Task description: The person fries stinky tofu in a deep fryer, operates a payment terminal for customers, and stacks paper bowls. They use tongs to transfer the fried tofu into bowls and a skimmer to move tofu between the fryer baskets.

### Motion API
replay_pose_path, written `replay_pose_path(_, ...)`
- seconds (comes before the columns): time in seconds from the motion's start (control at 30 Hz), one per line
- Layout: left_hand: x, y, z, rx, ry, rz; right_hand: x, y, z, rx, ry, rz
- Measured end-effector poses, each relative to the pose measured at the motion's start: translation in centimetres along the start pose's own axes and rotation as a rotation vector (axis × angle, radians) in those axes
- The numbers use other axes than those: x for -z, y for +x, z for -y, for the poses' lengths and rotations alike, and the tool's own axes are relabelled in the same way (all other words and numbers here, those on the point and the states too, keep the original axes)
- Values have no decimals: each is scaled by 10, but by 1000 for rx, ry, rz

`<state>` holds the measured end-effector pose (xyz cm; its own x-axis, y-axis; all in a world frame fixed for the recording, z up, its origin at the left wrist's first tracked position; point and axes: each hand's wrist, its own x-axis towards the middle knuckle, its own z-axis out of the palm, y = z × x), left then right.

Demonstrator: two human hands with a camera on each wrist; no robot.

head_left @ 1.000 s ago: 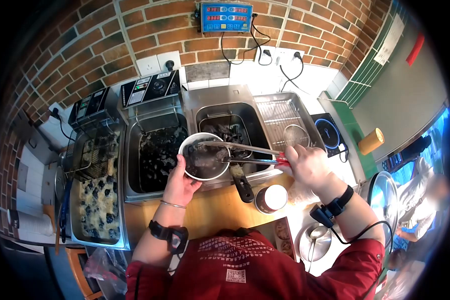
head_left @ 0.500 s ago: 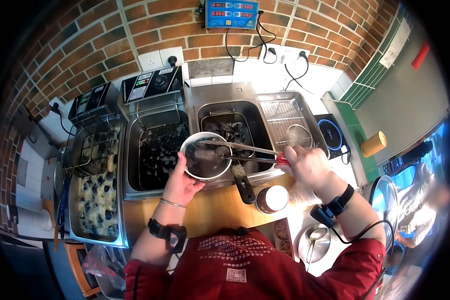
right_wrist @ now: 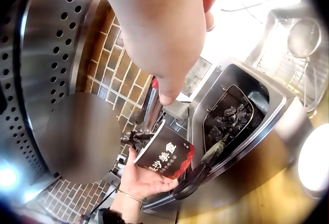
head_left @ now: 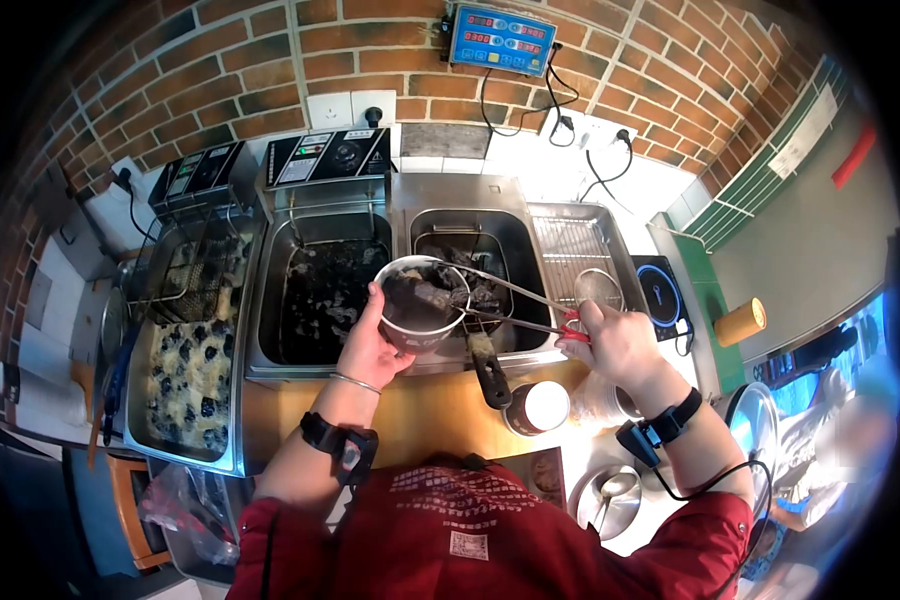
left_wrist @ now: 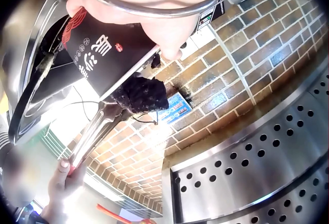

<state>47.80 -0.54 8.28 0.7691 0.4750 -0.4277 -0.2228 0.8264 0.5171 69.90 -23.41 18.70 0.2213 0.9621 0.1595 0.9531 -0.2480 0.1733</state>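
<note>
My left hand [head_left: 370, 350] has its fingers clamped on the bowl [head_left: 420, 337], before the fryer [head_left: 540, 345]; my right hand's [head_left: 618, 345] grip the tongs [head_left: 520, 291]. Noted: the bowl's printed side now shows, and a dark chunk [left_wrist: 141, 94] stands at its mouth.

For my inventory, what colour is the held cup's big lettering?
White lettering, clearest in the left wrist view.

Blue panel [head_left: 503, 41] on brick wall [head_left: 260, 75]

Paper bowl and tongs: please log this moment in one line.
left hand: holds paper bowl | right hand: grips tongs | tips: at dark food by bowl rim
</note>
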Motion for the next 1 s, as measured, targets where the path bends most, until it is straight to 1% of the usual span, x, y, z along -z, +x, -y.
replay_pose_path(0.03, 0, 1, 1, -6, -11, 3, 0, -1, -1, 9, -9, 1)
replay_pose_path(0.13, -2, 4, 3, -49, -52, -4, -2, -6, -6, -43, 35, 33)
replay_pose_path(0.2, 1, 14, 4, -66, -90, 69, -3, -9, -9, -52, 47, 49)
replay_pose_path(0.23, 1, 16, 4, -68, -94, 71, -4, -10, -9, -69, 65, 65)
replay_pose_path(0.27, 0, 19, 4, -59, -65, 31, -5, -11, -9, -68, 62, 64)
replay_pose_path(0.33, -16, 11, -1, -76, -15, -81, -7, -12, -10, -145, 160, 123)
replay_pose_path(0.37, -19, 12, -1, -77, -16, -79, -7, -13, -10, -145, 158, 123)
replay_pose_path(0.43, -20, 13, 0, -139, 10, -106, -6, -13, -10, -232, 335, 142)
replay_pose_path(0.47, -18, 15, 2, -137, 11, -105, -3, -13, -11, -233, 335, 143)
replay_pose_path(0.53, -12, 18, 5, -193, 82, -108, 6, -9, -15, -305, 440, 168)
replay_pose_path(0.57, -9, 18, 6, -188, 84, -107, 11, -6, -18, -366, 437, 256)
replay_pose_path(0.63, -11, 9, 4, -303, -20, -137, 7, -4, -28, -341, 451, 314)
replay_pose_path(0.67, -11, 5, 1, -311, -23, -155, 3, -1, -29, -350, 453, 316)
replay_pose_path(0.73, -9, 0, -2, -319, -8, -190, -5, 4, -27, -267, 286, 369)
replay_pose_path(0.77, -9, -2, -3, -325, 2, -204, -8, 7, -22, -272, 288, 375)
replay_pose_path(0.83, -11, -3, 0, -329, 25, -183, -13, 17, -7, -157, 64, 305)
replay_pose_path(0.87, -12, -3, 1, -340, 48, -161, -15, 19, -1, -85, -90, 283)
replay_pose_path(0.9, -12, 2, 5, -363, 56, -124, -11, 22, 6, -82, -89, 287)
replay_pose_path(0.97, 4, 25, 14, -382, 191, -109, 8, 29, 20, -113, -156, 330)
replay_pose_path(1.0, 8, 37, 18, -447, 228, -153, 17, 31, 21, -114, -156, 331)
